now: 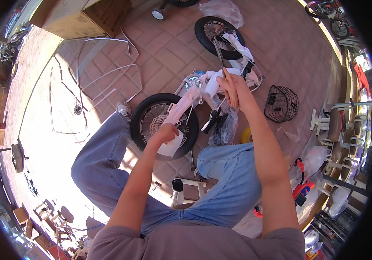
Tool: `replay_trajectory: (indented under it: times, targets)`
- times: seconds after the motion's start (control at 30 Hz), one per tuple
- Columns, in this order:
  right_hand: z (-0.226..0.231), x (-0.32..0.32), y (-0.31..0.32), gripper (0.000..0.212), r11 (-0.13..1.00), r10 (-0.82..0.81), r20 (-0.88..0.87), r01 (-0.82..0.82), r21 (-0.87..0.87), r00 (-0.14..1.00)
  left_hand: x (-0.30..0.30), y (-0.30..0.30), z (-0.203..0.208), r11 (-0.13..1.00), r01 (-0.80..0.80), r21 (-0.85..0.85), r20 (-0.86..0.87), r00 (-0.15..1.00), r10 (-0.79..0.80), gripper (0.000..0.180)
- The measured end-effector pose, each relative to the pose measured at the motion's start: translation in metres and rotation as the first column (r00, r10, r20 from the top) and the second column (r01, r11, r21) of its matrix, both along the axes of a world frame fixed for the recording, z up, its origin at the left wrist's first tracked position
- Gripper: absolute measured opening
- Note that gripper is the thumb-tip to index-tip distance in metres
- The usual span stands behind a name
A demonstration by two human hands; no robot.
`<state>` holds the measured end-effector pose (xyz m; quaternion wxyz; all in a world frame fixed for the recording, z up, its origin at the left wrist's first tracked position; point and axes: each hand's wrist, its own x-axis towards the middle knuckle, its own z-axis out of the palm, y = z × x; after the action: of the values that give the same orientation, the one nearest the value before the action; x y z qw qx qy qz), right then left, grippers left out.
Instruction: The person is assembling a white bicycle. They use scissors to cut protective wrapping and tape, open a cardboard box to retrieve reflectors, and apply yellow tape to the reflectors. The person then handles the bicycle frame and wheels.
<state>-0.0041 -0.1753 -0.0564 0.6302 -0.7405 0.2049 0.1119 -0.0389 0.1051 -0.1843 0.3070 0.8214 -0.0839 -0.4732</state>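
Note:
A small pale pink bike [179,108] with fat black tyres lies on the brick paving in front of me, parts of it in white wrapping. My left hand [165,133] is closed by the near wheel [138,122], gripping a white sheet of wrapping [171,146] at the frame's end. Over the frame's middle, my right hand [238,89] is closed around orange-handled pliers [229,84]; their jaws are hard to make out. White foam wrap [212,86] covers the tube beside that hand. Clear plastic [225,132] hangs around the handlebar part below it.
A black wire basket [281,104] sits to the right. Loose white straps [108,76] lie at left, below a large cardboard box [82,19]. The far wheel [209,37] has plastic film [222,11] behind it. Several stools and wrapped parts [335,151] crowd the right side.

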Motion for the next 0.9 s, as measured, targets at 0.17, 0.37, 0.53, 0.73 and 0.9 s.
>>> replay_trajectory:
  times: [0.17,0.37,0.53,0.73,0.9]
  targets:
    - [0.045,-0.016,-0.044,0.032,0.982,-0.188,0.162,0.186,0.023,0.969,0.08,0.109,0.037,0.426,-0.665,-0.614,-0.214,0.659,0.721,0.039]
    - [0.075,-0.038,-0.093,0.027,0.959,-0.279,0.259,0.284,0.019,0.925,0.099,0.096,0.05,-0.359,-0.602,-0.714,-0.623,0.31,0.719,0.066]
    - [0.044,-0.054,-0.101,0.03,0.945,-0.325,0.261,0.322,0.055,0.909,0.086,-0.018,0.018,0.429,-0.64,-0.638,-0.3,0.719,0.627,0.054]
    - [-0.055,-0.086,-0.07,0.028,0.838,-0.25,0.063,0.183,0.515,0.966,0.115,-0.141,-0.056,0.747,-0.359,-0.56,-0.011,0.904,0.426,0.054]
    - [-0.106,-0.068,-0.031,0.025,0.586,-0.214,-0.185,0.278,0.761,0.959,0.139,-0.194,-0.102,0.955,-0.106,-0.278,0.563,0.787,0.251,0.06]
